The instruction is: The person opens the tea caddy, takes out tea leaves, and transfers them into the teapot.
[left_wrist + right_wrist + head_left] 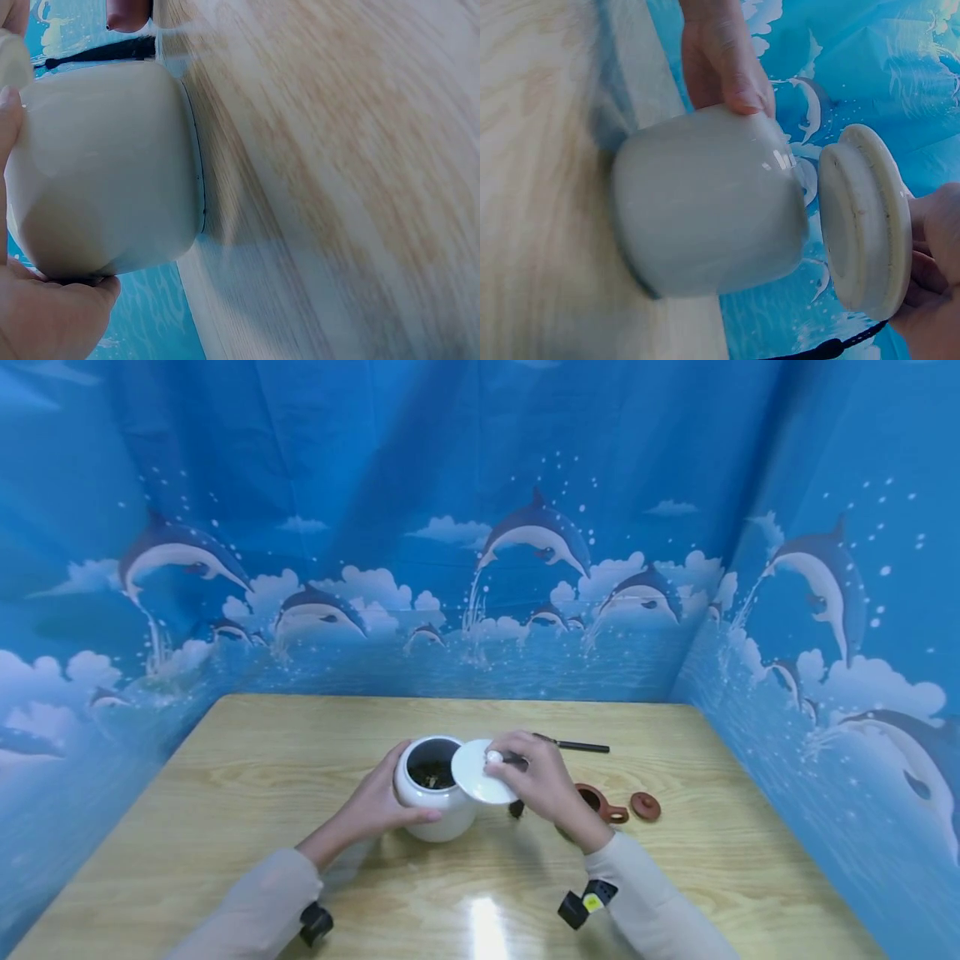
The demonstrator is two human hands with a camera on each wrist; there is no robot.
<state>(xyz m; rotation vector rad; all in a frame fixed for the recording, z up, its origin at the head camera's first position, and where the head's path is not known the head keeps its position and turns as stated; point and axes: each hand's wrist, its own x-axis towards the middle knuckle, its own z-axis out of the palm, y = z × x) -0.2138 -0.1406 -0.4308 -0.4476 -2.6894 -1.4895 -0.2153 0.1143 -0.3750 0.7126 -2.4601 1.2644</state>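
A white ceramic jar [438,818] stands on the table with its mouth uncovered, dark dried leaves [432,774] inside. My left hand [382,793] grips its left side, thumb toward me. My right hand [536,772] pinches the knob of the white lid [471,777], held tilted beside the jar's mouth. The right wrist view shows a gap between lid [862,225] and jar [712,206]. A slim black tool with a twisted shaft [855,337] runs out below the right hand and seems held with the knob; its kind is unclear.
Partly hidden by my right forearm is a small reddish-brown teapot [617,815]. Its matching lid [645,807] lies to the right. A black stick-like tool [583,747] lies behind them. A blue dolphin-print curtain [405,527] surrounds the wooden table [300,735].
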